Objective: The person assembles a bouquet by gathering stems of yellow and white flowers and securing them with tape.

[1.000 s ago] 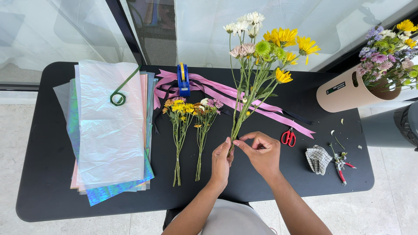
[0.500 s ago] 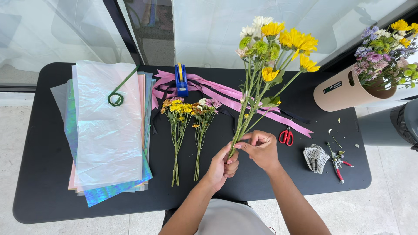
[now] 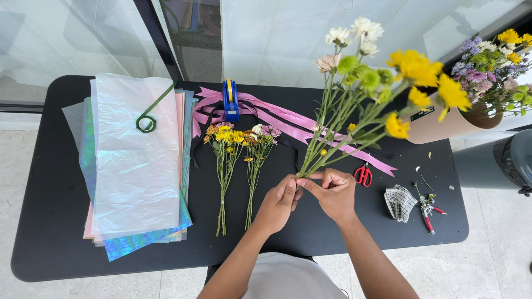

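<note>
The bunch of flowers (image 3: 354, 111) is held by its stems above the middle of the black table (image 3: 50, 232), the yellow, white and green heads leaning up and to the right. Compared with half a second ago, the bunch is tilted further right, so that its heads now overlap the tan tube (image 3: 443, 127) lying on the table's right end. The lower stems are gripped by the left hand (image 3: 280, 202), its fingers curled tight around them. The right hand (image 3: 332, 191) is pressed against the left, fingertips pinching the stems at the same spot; both hands are much where they were. The stem ends are hidden inside the hands.

Two small bunches (image 3: 238, 160) lie flat just left of the hands, unmoved. Pink ribbons (image 3: 288, 119) run behind them, partly covered by the stems. Red scissors (image 3: 363, 174) lie just right of the right hand, with a checked cloth (image 3: 400, 202) and pliers (image 3: 428, 213) farther right. Wrapping sheets (image 3: 136, 166) are stacked at the left. The flowers in the tube are cut off by the picture's edge.
</note>
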